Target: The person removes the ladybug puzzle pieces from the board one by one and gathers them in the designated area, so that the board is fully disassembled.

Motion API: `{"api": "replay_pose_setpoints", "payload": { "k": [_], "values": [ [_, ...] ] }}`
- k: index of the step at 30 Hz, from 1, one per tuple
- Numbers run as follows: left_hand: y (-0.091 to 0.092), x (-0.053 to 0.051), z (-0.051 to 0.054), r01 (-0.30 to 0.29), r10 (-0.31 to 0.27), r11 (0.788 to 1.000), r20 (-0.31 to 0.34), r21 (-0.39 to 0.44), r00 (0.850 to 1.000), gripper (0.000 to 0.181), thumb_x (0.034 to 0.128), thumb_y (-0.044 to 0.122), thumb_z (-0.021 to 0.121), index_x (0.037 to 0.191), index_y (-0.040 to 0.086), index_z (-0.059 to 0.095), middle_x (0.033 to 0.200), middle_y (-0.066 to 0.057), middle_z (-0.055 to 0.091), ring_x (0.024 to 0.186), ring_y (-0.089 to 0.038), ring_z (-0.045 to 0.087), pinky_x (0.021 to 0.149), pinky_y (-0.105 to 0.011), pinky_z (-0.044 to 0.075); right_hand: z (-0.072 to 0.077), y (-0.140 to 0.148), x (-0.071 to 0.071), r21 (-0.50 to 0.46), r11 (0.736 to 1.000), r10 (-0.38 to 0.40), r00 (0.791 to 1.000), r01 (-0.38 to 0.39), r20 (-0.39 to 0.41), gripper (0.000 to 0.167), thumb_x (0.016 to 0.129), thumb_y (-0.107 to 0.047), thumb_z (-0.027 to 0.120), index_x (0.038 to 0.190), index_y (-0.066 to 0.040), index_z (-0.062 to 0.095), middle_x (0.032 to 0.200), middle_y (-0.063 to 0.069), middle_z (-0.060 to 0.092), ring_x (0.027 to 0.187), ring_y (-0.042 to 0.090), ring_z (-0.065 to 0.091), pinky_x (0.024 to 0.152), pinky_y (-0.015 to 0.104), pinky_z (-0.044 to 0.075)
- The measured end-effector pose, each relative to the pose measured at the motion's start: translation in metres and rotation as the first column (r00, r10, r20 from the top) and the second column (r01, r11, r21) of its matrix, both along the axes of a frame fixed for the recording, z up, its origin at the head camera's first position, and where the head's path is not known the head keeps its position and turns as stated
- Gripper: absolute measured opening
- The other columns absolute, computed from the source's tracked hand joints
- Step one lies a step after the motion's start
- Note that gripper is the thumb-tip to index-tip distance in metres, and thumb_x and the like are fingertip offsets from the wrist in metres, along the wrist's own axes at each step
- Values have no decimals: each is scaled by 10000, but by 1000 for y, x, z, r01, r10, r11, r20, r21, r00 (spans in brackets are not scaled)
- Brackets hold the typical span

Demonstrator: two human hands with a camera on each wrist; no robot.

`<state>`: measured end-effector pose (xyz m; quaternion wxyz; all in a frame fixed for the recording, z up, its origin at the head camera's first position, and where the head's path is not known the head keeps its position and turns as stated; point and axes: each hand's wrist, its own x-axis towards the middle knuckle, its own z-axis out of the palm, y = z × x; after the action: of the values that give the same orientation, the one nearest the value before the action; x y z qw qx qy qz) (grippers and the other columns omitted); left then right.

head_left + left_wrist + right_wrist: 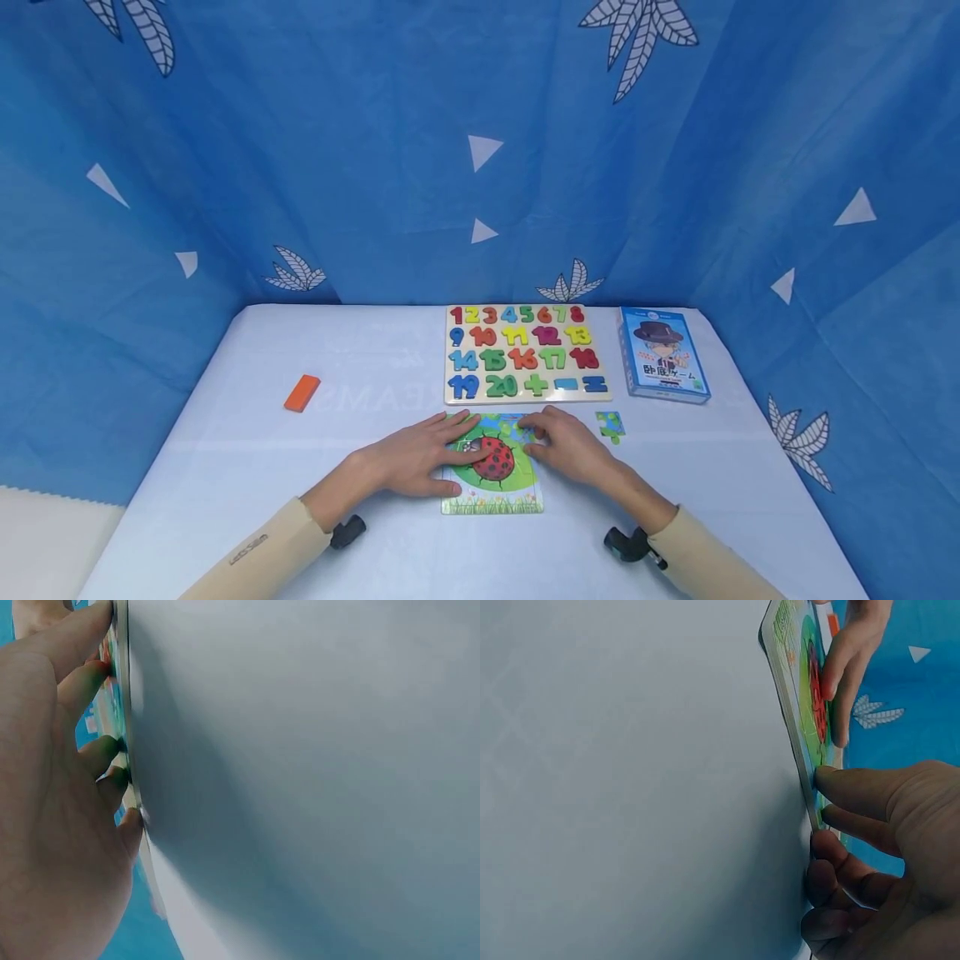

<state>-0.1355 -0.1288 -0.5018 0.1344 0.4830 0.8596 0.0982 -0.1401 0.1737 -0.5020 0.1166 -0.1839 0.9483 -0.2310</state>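
A ladybug jigsaw board (495,505) lies flat near the front. Across its left part rests my left hand (416,454), palm down with fingers spread, one fingertip on the red ladybug (497,460). At the board's upper right, the thumb and index finger of my right hand (573,446) touch the surface, tips a little apart; whether a piece is between them I cannot tell. In the right wrist view, the other fingers of the right hand (885,847) are bent beside the board's edge. A loose blue-green puzzle piece (611,425) lies to the right of that hand.
Behind the jigsaw stands out a wooden number board (528,400) with coloured numerals. A blue card-game box (665,354) lies at the back right, an orange block (302,393) at the left. Blue cloth (390,167) hangs behind the white table (360,350).
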Motion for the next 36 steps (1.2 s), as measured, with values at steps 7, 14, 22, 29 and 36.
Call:
{"api": "replay_pose_setpoints", "payload": {
  "k": [7,14,22,29,36],
  "values": [
    [-3,-1,0,6,-6,1000,17,-9,1000,626,1003,586,482,1568,371,319,1694,-73,121,1557,-297,100,1231,-508,209,0,-5,2,19,1000,23,999,-22,-32,388,872,-253,789,1251,-216,712,931,-111,539,848,83,484,737,278,448],
    [-3,-1,-1,1,0,1000,25,-25,1000,626,1002,598,472,1567,383,308,1698,-56,102,1561,-278,79,1236,-497,200,2,-11,4,-20,999,44,999,-44,-17,370,891,-262,765,1252,-197,717,973,-107,551,886,85,482,771,288,467],
    [-4,-2,-5,0,0,1000,54,8,999,627,998,595,483,1563,372,327,1699,-53,96,1562,-279,72,1234,-517,190,4,-15,3,-57,997,55,999,-54,1,355,904,-263,749,1241,-157,725,940,-108,573,860,83,498,747,272,461],
    [-6,-3,-6,4,-5,1000,70,5,998,631,1004,609,454,1571,377,303,1702,-48,67,1563,-284,51,1234,-535,173,3,-18,1,-135,990,46,998,-40,41,327,919,-255,732,1225,-138,724,902,-117,579,824,88,528,719,256,473],
    [-5,-5,-6,11,-11,1000,76,-3,997,634,1004,614,447,1572,374,297,1704,-35,46,1564,-280,34,1236,-530,169,1,-18,-2,-176,984,26,998,-15,60,280,923,-233,727,1184,-132,736,869,-106,582,769,99,532,662,238,457]
  ]
}}
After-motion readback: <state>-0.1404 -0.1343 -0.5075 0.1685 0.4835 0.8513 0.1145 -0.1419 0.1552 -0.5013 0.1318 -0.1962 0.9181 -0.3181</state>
